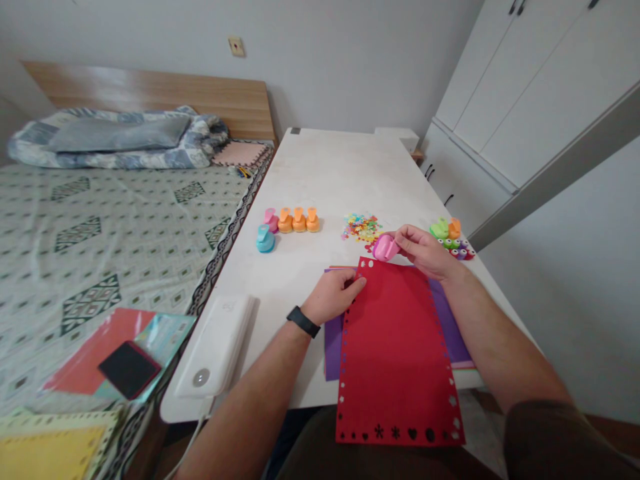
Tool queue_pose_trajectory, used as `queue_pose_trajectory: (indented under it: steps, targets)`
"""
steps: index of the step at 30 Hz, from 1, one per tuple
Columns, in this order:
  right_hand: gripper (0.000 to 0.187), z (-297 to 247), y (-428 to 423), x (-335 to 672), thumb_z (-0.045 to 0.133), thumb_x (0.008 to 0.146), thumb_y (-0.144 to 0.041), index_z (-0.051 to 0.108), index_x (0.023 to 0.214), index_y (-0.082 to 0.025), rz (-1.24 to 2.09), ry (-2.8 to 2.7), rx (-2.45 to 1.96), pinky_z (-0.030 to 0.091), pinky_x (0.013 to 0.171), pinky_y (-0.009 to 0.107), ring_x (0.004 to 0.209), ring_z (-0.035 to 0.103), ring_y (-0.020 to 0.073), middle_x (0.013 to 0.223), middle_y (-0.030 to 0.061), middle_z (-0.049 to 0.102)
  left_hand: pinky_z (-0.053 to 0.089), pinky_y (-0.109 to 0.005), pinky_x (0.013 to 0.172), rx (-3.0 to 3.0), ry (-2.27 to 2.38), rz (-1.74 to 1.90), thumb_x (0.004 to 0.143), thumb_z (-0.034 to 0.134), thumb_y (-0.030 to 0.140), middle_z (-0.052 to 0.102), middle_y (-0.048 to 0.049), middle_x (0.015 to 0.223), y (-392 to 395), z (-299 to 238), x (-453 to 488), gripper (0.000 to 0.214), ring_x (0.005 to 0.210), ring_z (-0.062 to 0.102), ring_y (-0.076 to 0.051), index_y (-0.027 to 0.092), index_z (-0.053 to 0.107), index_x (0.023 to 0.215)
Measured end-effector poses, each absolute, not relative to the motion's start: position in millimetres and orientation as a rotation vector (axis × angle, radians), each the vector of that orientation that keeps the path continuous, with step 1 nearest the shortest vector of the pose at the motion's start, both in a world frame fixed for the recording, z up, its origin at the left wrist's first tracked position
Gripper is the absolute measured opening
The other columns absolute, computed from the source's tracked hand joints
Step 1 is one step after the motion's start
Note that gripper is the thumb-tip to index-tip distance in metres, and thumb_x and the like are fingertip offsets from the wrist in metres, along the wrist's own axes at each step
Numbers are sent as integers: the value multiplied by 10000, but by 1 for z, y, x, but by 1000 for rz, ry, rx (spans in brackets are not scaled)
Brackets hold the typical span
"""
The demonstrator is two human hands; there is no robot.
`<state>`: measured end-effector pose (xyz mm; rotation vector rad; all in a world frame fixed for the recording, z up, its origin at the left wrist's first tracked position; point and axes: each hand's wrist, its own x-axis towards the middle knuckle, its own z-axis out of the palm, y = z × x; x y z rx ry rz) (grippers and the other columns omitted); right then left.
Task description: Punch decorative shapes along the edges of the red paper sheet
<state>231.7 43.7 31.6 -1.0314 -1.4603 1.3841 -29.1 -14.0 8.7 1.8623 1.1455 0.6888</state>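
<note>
A red sheet (397, 353) with punched shapes along its edges lies over a purple sheet (333, 343) at the table's near edge. My left hand (333, 295) pinches the red sheet's upper left edge. My right hand (425, 252) grips a pink craft punch (386, 247) at the sheet's top edge. A pile of small coloured cut-outs (363, 227) lies just beyond the punch.
A row of pink, orange and blue punches (290, 222) stands mid-table. Green, orange and small punches (453, 239) sit at the right edge. A white device (217, 347) lies front left. Left is a bed (100, 220) with a phone (129, 369) and paper sheets.
</note>
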Motion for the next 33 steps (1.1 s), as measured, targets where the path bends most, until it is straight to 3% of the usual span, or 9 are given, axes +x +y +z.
queue_pose_trajectory:
  steps: [17,33]
  targets:
    - [324,32,42,234,799,843,-517,628,843,-242,1487,-1303,-985,539,850,347,867,640,182,1047,34,738,274,-269,564,1847,1125,683,985,493,492,478,35,600,-14,5,-29,435,583,410,-117,187,501,676]
    - [293,31,41,240,804,850,-478,634,839,-239,1510,-1260,-957,530,810,339,847,633,176,1064,31,743,299,-270,576,1851,1092,702,1001,477,472,530,27,642,-13,3,-30,410,593,436,-119,182,549,720]
